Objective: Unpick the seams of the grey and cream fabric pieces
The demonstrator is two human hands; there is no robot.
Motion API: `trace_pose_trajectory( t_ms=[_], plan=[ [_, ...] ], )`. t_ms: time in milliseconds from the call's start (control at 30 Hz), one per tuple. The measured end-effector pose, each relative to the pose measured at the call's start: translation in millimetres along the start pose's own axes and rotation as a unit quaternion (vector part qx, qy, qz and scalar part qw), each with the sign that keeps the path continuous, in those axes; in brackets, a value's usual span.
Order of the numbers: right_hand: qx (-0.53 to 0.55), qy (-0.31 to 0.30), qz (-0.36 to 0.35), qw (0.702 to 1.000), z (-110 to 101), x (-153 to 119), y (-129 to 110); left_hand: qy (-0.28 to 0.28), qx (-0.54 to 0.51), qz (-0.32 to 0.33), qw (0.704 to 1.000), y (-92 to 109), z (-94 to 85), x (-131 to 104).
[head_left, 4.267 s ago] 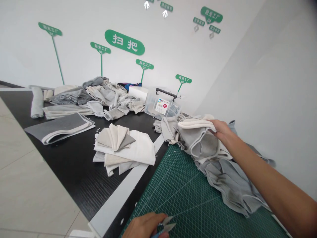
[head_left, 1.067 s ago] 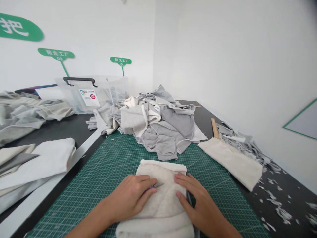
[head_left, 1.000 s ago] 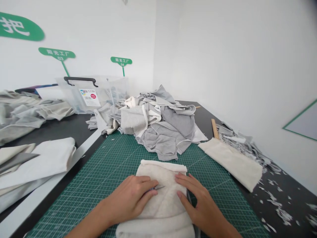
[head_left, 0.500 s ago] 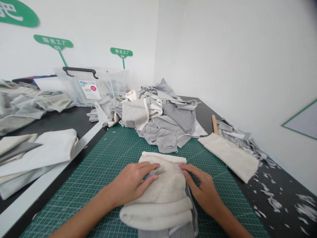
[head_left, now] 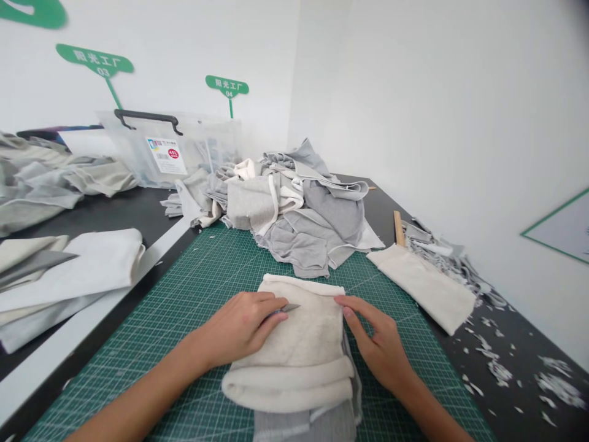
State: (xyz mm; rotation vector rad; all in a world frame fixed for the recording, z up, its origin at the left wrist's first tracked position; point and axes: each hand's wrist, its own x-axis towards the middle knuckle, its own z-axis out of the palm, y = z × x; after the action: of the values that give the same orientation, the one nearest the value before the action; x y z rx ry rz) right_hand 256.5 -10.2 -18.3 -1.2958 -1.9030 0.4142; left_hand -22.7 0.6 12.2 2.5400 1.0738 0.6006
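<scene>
Left hand grips small snips, tip over cream cloth; opposite, right hand touches the cloth's edge; pinching, can't tell.

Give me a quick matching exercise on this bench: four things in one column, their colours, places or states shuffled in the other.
Things
1. Blade
2. Plastic box
3. Wooden strip
4. Cutting mat

Descriptions
A. See-through, with a black handle
B. Green, marked with a grid
C. In the left hand, over the cream cloth
D. Light brown, just beyond the folded cloth at the right

Right pairs: 1-C, 2-A, 3-D, 4-B
</scene>
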Motion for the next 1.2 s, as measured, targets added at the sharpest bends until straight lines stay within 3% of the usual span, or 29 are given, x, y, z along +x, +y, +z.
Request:
trace_pose_trajectory(
  t_ms=[133,333,1200],
  plan=[
    [0.000,-0.005,-0.007,1.000,-1.0,0.9,-2.9,0.022,-0.012,0.003,1.000,5.2,-2.9,0.5],
    [-0.011,-0.006,-0.012,1.000,-0.5,0.8,-4.7,0.005,-0.009,0.010,1.000,9.1,-3.6,0.3],
    [-0.019,-0.009,-0.028,0.999,-1.6,0.2,-7.1,0.051,0.012,-0.021,0.998,-5.4,-4.5,-1.6]
  ],
)
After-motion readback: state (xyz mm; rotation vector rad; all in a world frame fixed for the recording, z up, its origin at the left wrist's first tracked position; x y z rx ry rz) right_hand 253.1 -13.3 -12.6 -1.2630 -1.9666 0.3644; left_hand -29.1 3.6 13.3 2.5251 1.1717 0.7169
